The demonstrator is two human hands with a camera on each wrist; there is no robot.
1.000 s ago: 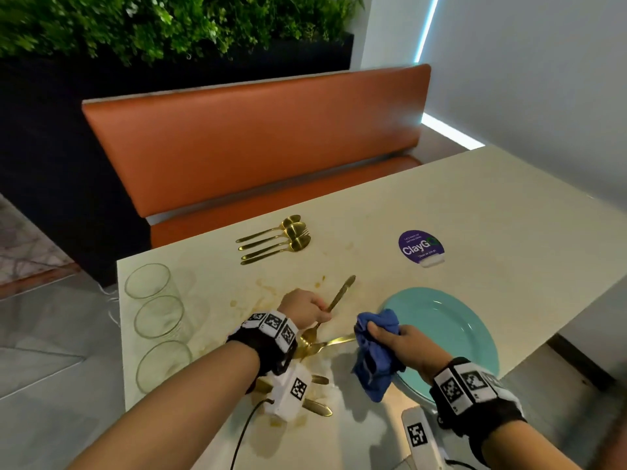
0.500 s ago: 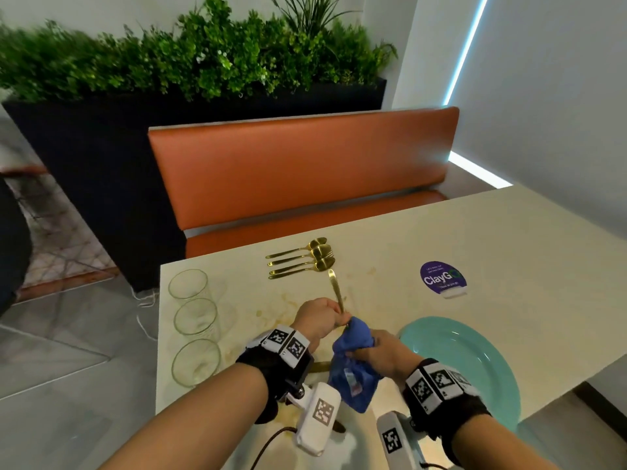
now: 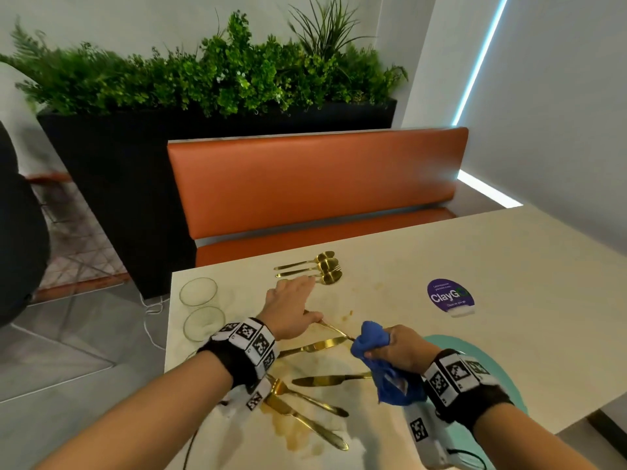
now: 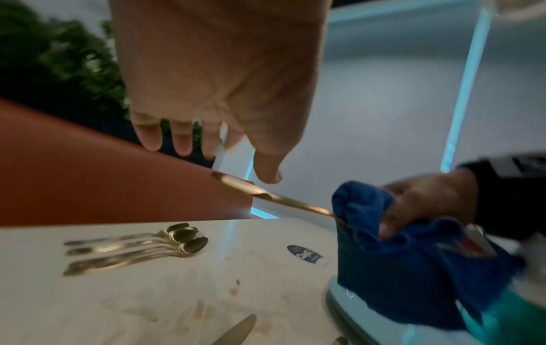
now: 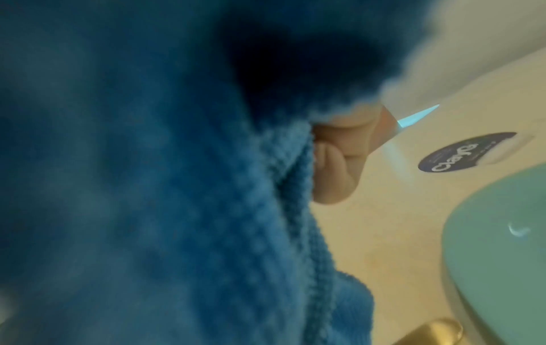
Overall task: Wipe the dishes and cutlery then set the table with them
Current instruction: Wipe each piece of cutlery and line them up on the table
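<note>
Bunched around the tip of a gold piece of cutlery (image 3: 334,330), a blue cloth (image 3: 375,344) is gripped by the right hand (image 3: 403,351) above the desk (image 3: 509,266), at 3 o'clock of the left hand (image 3: 288,308), whose fingers are spread, the handle lying loose under its thumb.

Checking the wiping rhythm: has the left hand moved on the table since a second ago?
Yes. The left hand has moved away from the blue cloth and toward the three spoons lying at the table's far edge; its outstretched fingertips now nearly reach the nearest spoon.
</note>
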